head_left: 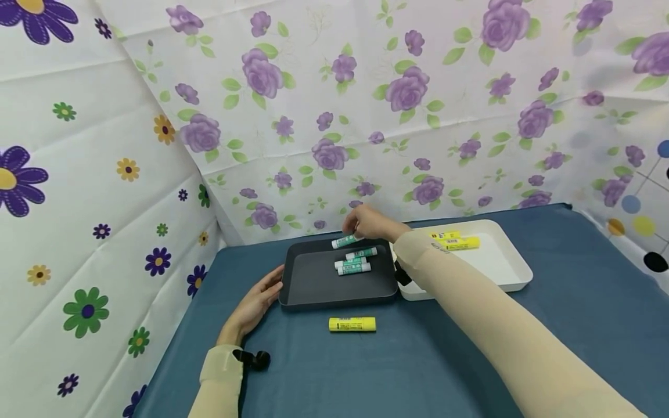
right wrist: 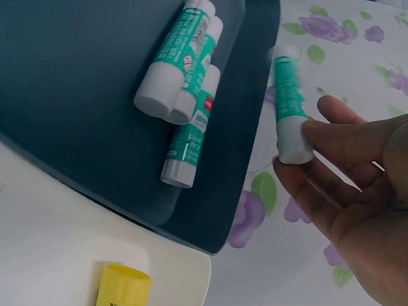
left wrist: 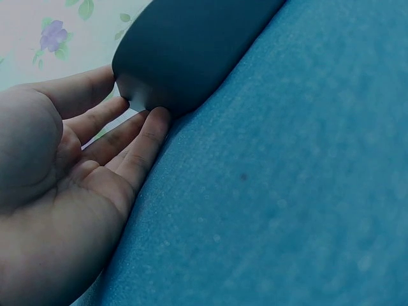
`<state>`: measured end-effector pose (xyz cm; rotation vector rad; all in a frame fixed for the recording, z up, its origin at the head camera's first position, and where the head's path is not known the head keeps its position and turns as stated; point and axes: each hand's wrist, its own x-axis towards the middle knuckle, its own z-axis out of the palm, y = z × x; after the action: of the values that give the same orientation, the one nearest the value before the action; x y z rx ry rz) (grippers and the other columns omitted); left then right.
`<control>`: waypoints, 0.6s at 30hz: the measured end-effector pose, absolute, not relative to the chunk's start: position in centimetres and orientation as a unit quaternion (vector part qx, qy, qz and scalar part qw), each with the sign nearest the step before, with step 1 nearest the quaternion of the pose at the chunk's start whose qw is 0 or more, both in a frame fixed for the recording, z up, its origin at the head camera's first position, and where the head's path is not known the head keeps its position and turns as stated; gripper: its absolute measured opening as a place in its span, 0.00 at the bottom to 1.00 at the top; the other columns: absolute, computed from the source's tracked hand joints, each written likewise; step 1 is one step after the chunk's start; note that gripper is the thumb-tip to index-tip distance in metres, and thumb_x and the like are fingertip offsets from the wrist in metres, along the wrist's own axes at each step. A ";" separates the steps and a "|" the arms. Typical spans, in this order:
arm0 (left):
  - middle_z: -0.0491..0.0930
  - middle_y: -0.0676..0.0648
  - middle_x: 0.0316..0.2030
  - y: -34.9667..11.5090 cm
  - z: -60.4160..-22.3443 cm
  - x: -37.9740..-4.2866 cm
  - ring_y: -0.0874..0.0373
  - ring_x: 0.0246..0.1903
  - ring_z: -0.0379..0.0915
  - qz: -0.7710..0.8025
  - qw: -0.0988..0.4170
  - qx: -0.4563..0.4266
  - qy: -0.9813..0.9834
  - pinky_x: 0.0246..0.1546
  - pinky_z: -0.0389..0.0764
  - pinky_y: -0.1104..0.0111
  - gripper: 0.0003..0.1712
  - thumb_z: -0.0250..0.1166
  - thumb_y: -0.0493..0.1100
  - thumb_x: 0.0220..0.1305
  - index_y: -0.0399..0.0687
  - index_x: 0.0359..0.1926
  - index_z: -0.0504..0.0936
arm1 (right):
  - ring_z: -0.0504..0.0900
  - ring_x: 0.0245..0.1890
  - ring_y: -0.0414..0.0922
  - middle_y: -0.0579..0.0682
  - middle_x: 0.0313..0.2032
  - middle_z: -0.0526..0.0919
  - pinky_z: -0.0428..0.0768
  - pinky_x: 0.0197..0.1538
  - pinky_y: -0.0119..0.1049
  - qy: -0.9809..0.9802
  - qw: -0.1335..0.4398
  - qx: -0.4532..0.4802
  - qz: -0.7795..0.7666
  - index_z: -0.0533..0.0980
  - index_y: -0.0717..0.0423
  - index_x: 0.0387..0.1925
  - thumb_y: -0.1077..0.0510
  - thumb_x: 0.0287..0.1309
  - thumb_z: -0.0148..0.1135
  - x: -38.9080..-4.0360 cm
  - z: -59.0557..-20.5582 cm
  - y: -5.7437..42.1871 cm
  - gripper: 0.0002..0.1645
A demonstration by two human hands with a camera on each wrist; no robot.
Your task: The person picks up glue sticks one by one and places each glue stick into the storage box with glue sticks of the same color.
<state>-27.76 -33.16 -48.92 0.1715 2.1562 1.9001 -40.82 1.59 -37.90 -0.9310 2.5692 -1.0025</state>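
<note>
Pinched by one end, a green and white glue stick (right wrist: 291, 95) hangs from my right hand (head_left: 370, 223) over the far right part of the dark grey tray (head_left: 308, 290). Three more green glue sticks (head_left: 354, 269) lie together inside that tray, plainer in the right wrist view, where they partly overlap. My left hand (head_left: 256, 303) touches the tray's left side; in the left wrist view its fingertips (left wrist: 158, 118) rest against the outer wall at a corner, the fingers fairly straight.
To the right, a white tray (head_left: 514, 261) adjoins the dark one and holds yellow glue sticks (head_left: 462, 243), partly covered by my right sleeve. A yellow glue stick (head_left: 352, 324) lies on the blue tablecloth (head_left: 324, 377) before the dark tray. Flowered sheeting (head_left: 313, 116) hangs behind.
</note>
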 end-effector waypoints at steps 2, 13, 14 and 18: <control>0.53 0.42 0.79 -33.1 -49.0 -27.7 0.44 0.78 0.49 0.655 0.129 0.057 0.743 0.79 0.50 0.47 0.34 0.51 0.44 0.85 0.53 0.84 0.52 | 0.84 0.49 0.53 0.57 0.46 0.87 0.85 0.53 0.45 0.879 0.122 -0.318 -0.334 0.86 0.65 0.49 0.81 0.62 0.56 -40.9 -38.1 1.4 0.21; 0.54 0.43 0.79 -33.3 -49.0 -27.7 0.45 0.78 0.50 0.649 0.121 0.055 0.749 0.79 0.51 0.49 0.33 0.51 0.44 0.85 0.53 0.84 0.53 | 0.83 0.52 0.53 0.57 0.48 0.86 0.85 0.56 0.47 0.882 0.125 -0.322 -0.320 0.85 0.64 0.50 0.79 0.66 0.57 -41.4 -38.9 0.3 0.19; 0.55 0.43 0.79 -33.2 -48.9 -27.7 0.45 0.78 0.50 0.650 0.121 0.054 0.748 0.79 0.51 0.49 0.33 0.51 0.44 0.84 0.53 0.83 0.54 | 0.83 0.52 0.53 0.57 0.48 0.86 0.85 0.55 0.47 0.883 0.122 -0.322 -0.319 0.86 0.63 0.49 0.79 0.65 0.57 -41.5 -39.0 0.3 0.19; 0.55 0.43 0.79 -33.2 -48.9 -27.7 0.45 0.78 0.51 0.650 0.122 0.052 0.748 0.79 0.52 0.49 0.34 0.52 0.44 0.84 0.53 0.83 0.54 | 0.83 0.49 0.53 0.57 0.46 0.87 0.85 0.54 0.47 0.884 0.123 -0.320 -0.318 0.86 0.63 0.48 0.80 0.65 0.56 -41.8 -39.4 0.1 0.19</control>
<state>-27.75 -33.22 -48.95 0.1509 2.1846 1.8975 -41.76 0.13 -39.39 -0.9337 2.5790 -0.9280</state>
